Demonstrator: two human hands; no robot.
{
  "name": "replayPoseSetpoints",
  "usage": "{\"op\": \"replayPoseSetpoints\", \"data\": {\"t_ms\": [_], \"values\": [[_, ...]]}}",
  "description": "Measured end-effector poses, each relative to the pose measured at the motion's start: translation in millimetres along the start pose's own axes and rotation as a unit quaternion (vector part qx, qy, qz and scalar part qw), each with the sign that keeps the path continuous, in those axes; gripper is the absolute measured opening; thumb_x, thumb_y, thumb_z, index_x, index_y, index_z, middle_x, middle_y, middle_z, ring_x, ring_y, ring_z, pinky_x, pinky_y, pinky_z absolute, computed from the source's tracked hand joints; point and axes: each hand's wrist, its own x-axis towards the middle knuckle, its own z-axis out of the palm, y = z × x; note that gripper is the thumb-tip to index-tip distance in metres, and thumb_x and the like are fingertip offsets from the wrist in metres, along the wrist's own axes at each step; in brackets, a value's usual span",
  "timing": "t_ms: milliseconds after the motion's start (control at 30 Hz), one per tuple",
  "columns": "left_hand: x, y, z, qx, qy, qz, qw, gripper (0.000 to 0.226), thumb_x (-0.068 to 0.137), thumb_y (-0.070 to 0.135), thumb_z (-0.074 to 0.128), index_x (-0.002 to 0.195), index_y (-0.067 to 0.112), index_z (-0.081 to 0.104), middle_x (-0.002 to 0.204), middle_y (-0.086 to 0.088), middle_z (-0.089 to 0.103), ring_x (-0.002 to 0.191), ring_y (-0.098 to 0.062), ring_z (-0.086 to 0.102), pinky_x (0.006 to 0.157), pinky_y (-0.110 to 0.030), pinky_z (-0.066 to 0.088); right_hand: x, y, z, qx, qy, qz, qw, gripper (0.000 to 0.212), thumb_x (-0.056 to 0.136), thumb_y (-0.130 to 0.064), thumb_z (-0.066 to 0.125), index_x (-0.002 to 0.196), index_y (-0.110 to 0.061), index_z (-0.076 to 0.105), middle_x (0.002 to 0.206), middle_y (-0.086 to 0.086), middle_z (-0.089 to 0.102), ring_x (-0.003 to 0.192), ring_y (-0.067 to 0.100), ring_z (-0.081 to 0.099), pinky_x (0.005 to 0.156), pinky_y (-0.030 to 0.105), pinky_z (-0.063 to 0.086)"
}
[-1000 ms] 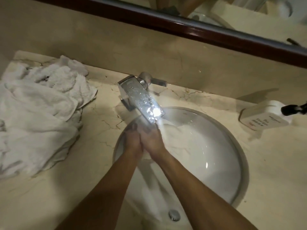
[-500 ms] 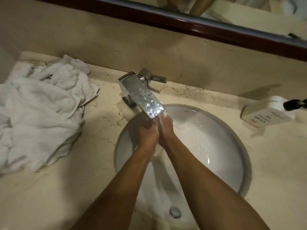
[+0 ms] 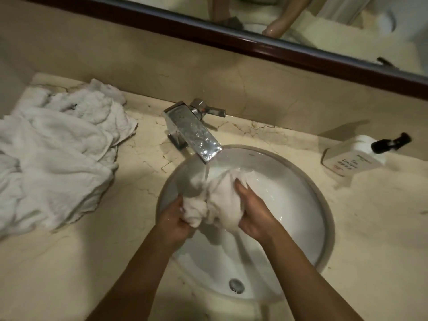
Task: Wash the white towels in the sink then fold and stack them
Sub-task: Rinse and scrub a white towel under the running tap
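At about nine o'clock on the counter lies a heap of towels, crumpled and unfolded, well apart from the hands; whether these are washed or waiting I cannot tell, though none is folded and no stack shows anywhere; moving toward the centre, the tap stands at about twelve o'clock of the sink, and a thin stream of water runs from its spout onto the towel held beneath it; that towel, the one in work, sits bunched inside the basin in its upper half, between the two hands; the left hand is at about nine o'clock of the cloth, its fingers curled and clenched round a wad of it; the right hand is at about three o'clock, its fingers wrapped over the far side and its thumb pressing into the fabric, so both are grasping the same towel; the drain shows at six o'clock of the basin, uncovered; further right, at about two o'clock of the sink, a soap bottle lies on its side on the counter; my judgement is that the task is early: one towel is being washed, wringing appears not yet done, and all folding and stacking remain.
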Motion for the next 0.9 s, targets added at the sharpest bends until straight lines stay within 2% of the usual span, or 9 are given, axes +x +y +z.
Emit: {"op": "replayPoseSetpoints", "data": {"t_ms": [100,133,233,467,567,667,733,800,900], "values": [[-34.7,9.5,6.5,-0.048,-0.107,-0.028,0.993,0.074,0.039,-0.006,0.096,0.109,0.003,0.071,0.057,-0.011,0.063,0.035,-0.012,0.051,0.034,-0.012,0.031,-28.0,0.7,-11.5,0.01,0.016,0.005,1.0,0.046,0.106,-0.034,0.043,0.144,-0.009,0.049,0.129,0.02,0.066,0.112,0.034,0.068,0.074,0.042,0.062],[-45.7,12.0,15.8,-0.039,-0.089,-0.035,0.995,0.072,0.048,-0.004,0.093,0.115,0.007,0.07,0.06,-0.009,0.064,0.039,-0.013,0.054,0.037,-0.015,0.04,-35.2,-1.5,-14.0,0.012,0.022,0.001,1.0,0.047,0.106,-0.034,0.044,0.143,-0.006,0.051,0.129,0.02,0.066,0.115,0.034,0.067,0.078,0.042,0.062],[-73.4,12.8,39.6,0.07,-0.005,0.05,0.996,0.049,0.082,0.011,0.068,0.128,-0.003,0.061,0.115,-0.028,0.066,0.086,-0.033,0.071,0.071,-0.038,0.062,-58.2,-16.5,-11.7,0.025,0.019,-0.019,0.999,0.052,0.101,-0.038,0.049,0.14,-0.003,0.052,0.127,0.021,0.067,0.116,0.034,0.067,0.088,0.044,0.06],[-129.0,-7.2,71.6,0.183,-0.048,0.239,0.953,0.022,0.081,0.014,0.058,0.093,0.001,0.071,0.103,-0.022,0.073,0.093,-0.031,0.072,0.079,-0.034,0.059,-115.8,-57.5,-9.7,0.051,-0.091,-0.127,0.986,0.04,0.096,-0.029,0.049,0.12,-0.006,0.073,0.126,0.019,0.067,0.116,0.031,0.066,0.1,0.044,0.053],[-108.5,-6.5,43.3,0.148,-0.039,0.133,0.979,0.034,0.086,0.026,0.063,0.106,0.0,0.072,0.111,-0.02,0.071,0.1,-0.031,0.068,0.089,-0.037,0.052,-102.9,-38.6,-24.8,0.045,-0.119,-0.11,0.986,0.055,0.092,-0.031,0.065,0.14,-0.005,0.056,0.146,0.022,0.051,0.135,0.036,0.049,0.117,0.048,0.035],[-78.1,-21.1,14.5,0.104,-0.011,0.018,0.994,0.048,0.074,0.038,0.078,0.11,0.005,0.072,0.102,-0.012,0.073,0.096,-0.022,0.065,0.097,-0.028,0.044,-64.0,6.7,-39.7,0.032,-0.117,0.028,0.992,0.079,0.088,-0.053,0.069,0.15,-0.009,0.045,0.153,0.021,0.039,0.134,0.04,0.037,0.117,0.052,0.027],[-58.9,-34.0,2.4,0.125,0.065,0.005,0.99,0.046,0.077,0.038,0.072,0.113,0.01,0.067,0.098,-0.01,0.075,0.093,-0.026,0.071,0.094,-0.037,0.054,-41.2,40.8,-47.3,-0.005,-0.061,0.124,0.99,0.084,0.086,-0.064,0.067,0.146,-0.007,0.051,0.15,0.022,0.046,0.129,0.039,0.047,0.114,0.05,0.036],[-40.8,-46.2,-2.0,0.11,0.057,-0.079,0.989,0.049,0.087,0.039,0.067,0.124,0.006,0.066,0.12,-0.016,0.07,0.113,-0.031,0.065,0.108,-0.04,0.045,-21.1,68.0,-54.7,-0.041,-0.009,0.164,0.985,0.077,0.09,-0.065,0.058,0.139,-0.006,0.058,0.138,0.024,0.058,0.121,0.037,0.06,0.106,0.046,0.047],[-7.1,-52.9,-8.2,0.129,0.094,-0.122,0.98,0.058,0.085,0.04,0.073,0.129,0.003,0.064,0.13,-0.017,0.064,0.122,-0.031,0.061,0.115,-0.04,0.038,6.2,86.2,-62.8,-0.055,0.052,0.164,0.983,0.07,0.09,-0.065,0.06,0.128,-0.006,0.068,0.13,0.023,0.064,0.121,0.037,0.062,0.112,0.051,0.041]]}}
